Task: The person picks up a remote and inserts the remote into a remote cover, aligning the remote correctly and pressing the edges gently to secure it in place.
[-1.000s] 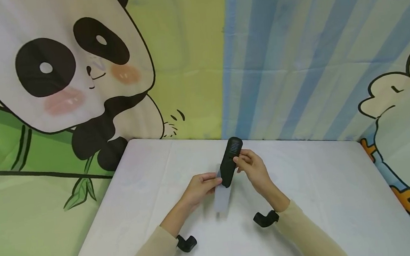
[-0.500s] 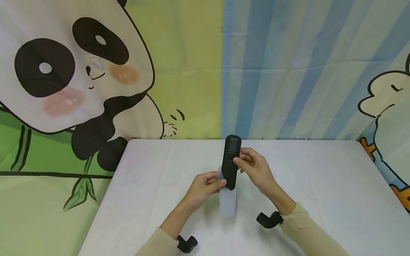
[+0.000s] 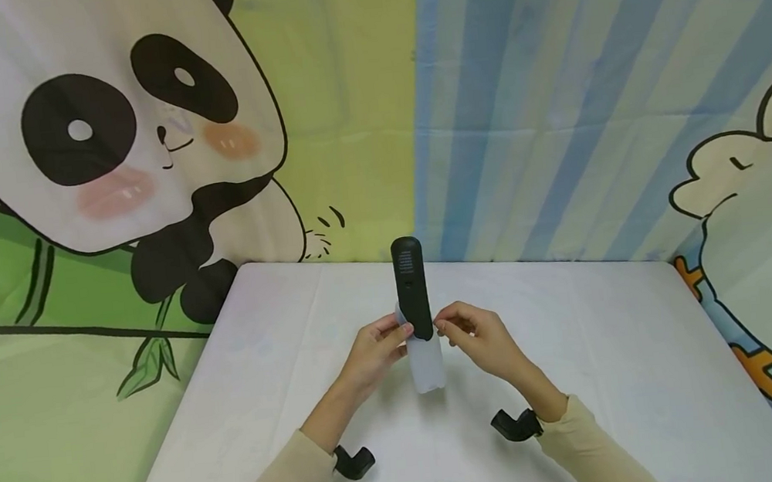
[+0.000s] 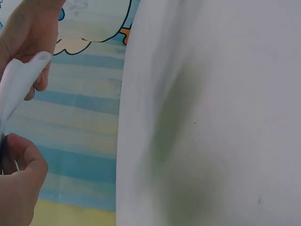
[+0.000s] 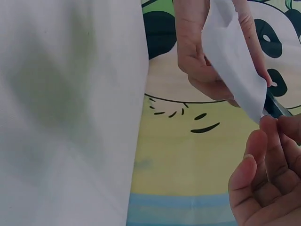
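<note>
A slim black device (image 3: 411, 285) with small printed lines on its face stands almost upright above the white table. Behind and below it hangs a thin white sheet (image 3: 428, 369), whose material I cannot tell. My left hand (image 3: 372, 355) pinches the device's lower end together with the sheet, thumb in front. At the right edge, my right hand (image 3: 482, 340) has thumb and fingertips together on the sheet's border. In the right wrist view the white sheet (image 5: 235, 61) looks bent lengthwise, and the black device (image 5: 276, 104) is mostly hidden.
The white table (image 3: 581, 377) ends at a back edge against a patterned cloth (image 3: 333, 122) with a panda and stripes. Black camera mounts (image 3: 355, 463) sit at both wrists, below the beige sleeves.
The device has swung from leaning right to nearly upright and shifted slightly left. My right hand has let go of the device's side and moved down to the sheet's edge.
</note>
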### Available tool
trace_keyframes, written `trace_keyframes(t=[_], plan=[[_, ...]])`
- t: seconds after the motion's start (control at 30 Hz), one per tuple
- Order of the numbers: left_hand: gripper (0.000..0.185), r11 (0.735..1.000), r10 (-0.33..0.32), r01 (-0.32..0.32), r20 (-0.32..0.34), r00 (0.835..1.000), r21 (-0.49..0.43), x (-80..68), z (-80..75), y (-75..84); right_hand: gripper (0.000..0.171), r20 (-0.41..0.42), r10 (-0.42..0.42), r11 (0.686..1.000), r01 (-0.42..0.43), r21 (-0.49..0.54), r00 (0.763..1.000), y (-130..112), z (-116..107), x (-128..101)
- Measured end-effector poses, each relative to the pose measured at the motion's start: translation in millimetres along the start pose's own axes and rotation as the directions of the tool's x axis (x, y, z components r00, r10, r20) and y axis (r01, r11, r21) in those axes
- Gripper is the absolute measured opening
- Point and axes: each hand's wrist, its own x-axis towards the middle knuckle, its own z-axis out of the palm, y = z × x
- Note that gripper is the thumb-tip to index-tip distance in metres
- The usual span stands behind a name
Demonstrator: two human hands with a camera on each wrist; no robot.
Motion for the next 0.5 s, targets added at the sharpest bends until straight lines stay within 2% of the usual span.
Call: trace_keyframes(t=[0.1,0.2,0.33,0.43,0.5], plan=[[0.048,1.000,-0.007,0.007,0.026,1.000,-0.027,-1.9,0.0,-0.5,0.009,0.011,0.024,1.000,-0.024,-0.006,1.000,4,3,0],[0.050,0.999,-0.011,0.014,0.066,0.998,-0.043,-3.0,1.5,0.1,0.010,0.008,0.034,0.999,-0.034,-0.012,0.999,21,4,0],[0.049,0.998,0.004,0.003,0.126,0.992,-0.061,-4.1,3.9,1.6,0.010,0.021,0.039,0.999,-0.039,0.016,0.999,23,2,1],[0.046,0.998,0.022,-0.012,0.152,0.988,-0.069,-4.6,4.7,1.8,0.012,0.046,0.041,0.998,-0.044,0.055,0.998,13,0,2],[0.045,0.997,0.031,-0.020,0.164,0.986,-0.069,-4.3,4.7,1.6,0.014,0.068,0.040,0.996,-0.045,0.075,0.997,22,0,2]])
